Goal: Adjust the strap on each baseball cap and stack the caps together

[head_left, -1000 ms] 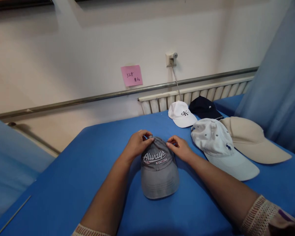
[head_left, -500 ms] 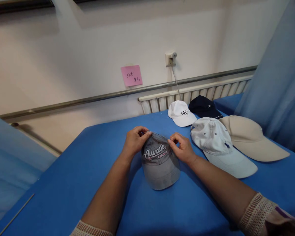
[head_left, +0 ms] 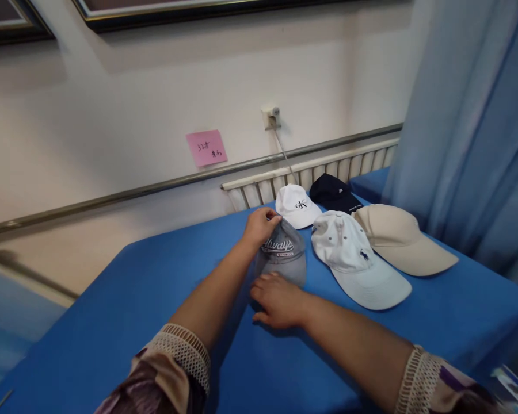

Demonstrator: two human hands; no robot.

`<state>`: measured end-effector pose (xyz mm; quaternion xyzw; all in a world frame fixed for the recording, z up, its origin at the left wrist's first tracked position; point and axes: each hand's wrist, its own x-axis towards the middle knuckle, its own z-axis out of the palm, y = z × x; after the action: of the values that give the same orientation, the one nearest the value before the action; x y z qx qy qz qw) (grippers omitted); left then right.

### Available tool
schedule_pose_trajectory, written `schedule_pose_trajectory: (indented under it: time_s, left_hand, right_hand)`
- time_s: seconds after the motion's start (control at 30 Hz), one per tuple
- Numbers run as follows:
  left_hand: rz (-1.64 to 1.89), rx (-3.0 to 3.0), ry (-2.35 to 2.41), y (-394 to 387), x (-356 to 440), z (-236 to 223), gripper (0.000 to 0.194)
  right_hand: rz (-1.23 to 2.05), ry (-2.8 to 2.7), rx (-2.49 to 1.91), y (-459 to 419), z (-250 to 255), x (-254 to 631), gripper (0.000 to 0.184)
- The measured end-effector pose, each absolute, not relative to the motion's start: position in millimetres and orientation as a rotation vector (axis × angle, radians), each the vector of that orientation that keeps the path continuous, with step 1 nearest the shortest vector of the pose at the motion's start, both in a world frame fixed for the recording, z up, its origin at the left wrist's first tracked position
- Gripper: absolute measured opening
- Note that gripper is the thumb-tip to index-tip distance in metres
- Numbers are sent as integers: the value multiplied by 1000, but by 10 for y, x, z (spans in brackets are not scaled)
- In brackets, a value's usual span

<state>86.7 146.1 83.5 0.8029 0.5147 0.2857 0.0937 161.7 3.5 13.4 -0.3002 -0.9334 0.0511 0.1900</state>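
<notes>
While the blue counter (head_left: 168, 287) spreads beneath the grey cap (head_left: 287, 248), positioning seems in hand: the left hand (head_left: 262, 226) has its grip pinched on the cap, the right hand (head_left: 281, 300) lies fingers apart at the brim (head_left: 294, 272), and the next move likely calls for gentle steadying.

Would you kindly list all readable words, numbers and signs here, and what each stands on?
"Always": grey fabric cap; the small patch beneath is unreadable.
"CK": white fabric cap.
"32": pink square paper note; its other handwriting is unclear.
Too small to read: markings on the navy fabric cap.
Dark emblem, no readable words: off-white fabric cap.
</notes>
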Motion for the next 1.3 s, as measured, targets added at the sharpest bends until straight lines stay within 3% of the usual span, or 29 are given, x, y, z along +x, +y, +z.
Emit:
schedule_pose_trajectory:
  time_s: [0.43, 1.0, 1.3]
  left_hand:
    - [514, 2550, 1801, 1761, 1195, 861, 23]
    - [504, 2598, 1812, 1815, 1172, 814, 26]
    - [1066, 2296, 1685, 1299, 665, 701, 34]
  right_hand:
    - [92, -2574, -1187, 216, 178, 1796, 29]
    - [167, -2618, -1042, 287, 77, 1746, 27]
    - [192, -2594, -844, 218, 125, 1717, 22]
